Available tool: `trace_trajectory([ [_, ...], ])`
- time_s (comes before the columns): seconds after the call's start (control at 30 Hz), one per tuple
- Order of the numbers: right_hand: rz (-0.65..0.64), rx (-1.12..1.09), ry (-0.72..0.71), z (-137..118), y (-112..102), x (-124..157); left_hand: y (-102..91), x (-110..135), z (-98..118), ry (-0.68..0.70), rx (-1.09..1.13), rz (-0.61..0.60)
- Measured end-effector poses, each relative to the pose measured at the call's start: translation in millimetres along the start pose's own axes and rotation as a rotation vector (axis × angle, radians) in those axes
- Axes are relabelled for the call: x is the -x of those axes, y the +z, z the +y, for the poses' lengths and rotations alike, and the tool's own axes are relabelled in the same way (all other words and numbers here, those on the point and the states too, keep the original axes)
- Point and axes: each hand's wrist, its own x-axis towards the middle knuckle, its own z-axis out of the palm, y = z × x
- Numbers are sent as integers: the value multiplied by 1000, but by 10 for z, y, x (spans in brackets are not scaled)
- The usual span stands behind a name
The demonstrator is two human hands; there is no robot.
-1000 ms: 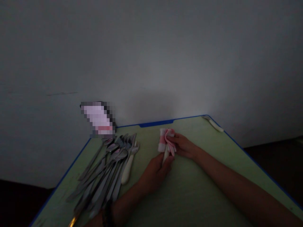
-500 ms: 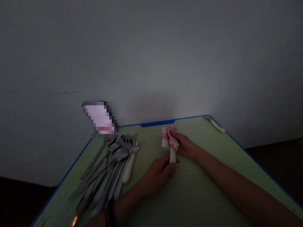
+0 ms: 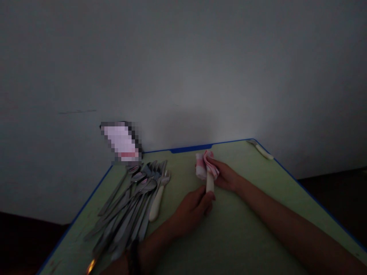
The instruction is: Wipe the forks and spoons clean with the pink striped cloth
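Observation:
My left hand [image 3: 197,204] is closed round the lower end of a white-handled utensil [image 3: 210,183], held upright over the table. A pink-and-white cloth [image 3: 211,162] wraps the utensil's upper part, so its head is hidden and I cannot tell its kind. My right hand [image 3: 225,173] is closed on the cloth, pressing it about the utensil. Left of my hands lies a pile of metal cutlery [image 3: 134,208], with spoons and forks among it. A fork with a white handle [image 3: 157,202] lies along the pile's right side.
Another white-handled utensil [image 3: 263,152] lies at the table's far right corner. A phone-like device with a blurred bright screen [image 3: 120,141] leans by the far left corner. The pale green table [image 3: 241,236] has a blue edge and stands against a grey wall [image 3: 183,68].
The cloth and the white handle have shifted very slightly, and the fingers of my left hand sit a little differently on the handle. Both hands keep their hold.

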Motion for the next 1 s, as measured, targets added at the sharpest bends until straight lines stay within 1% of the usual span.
trace_trajectory([
  [0.13,-31,1,27,-9,25,26,11,1,-13,1,-3,-8],
  [0.23,-18,-14,14,-17,38,26,17,-7,-31,-5,-32,-7],
  [0.33,-7,-21,27,-20,33,12,16,-20,-37,-15,-67,-33],
  [0.4,-22,-16,33,-16,19,1,14,-24,-38,-13,-71,-59],
  [0.57,-48,35,3,1,-9,-1,28,-15,-54,22,-37,-67],
  [0.77,-40,46,-8,-8,22,32,39,-15,-62,43,53,-75],
  [1.0,-28,57,4,0,2,15,51,-19,-84,52,67,-77],
])
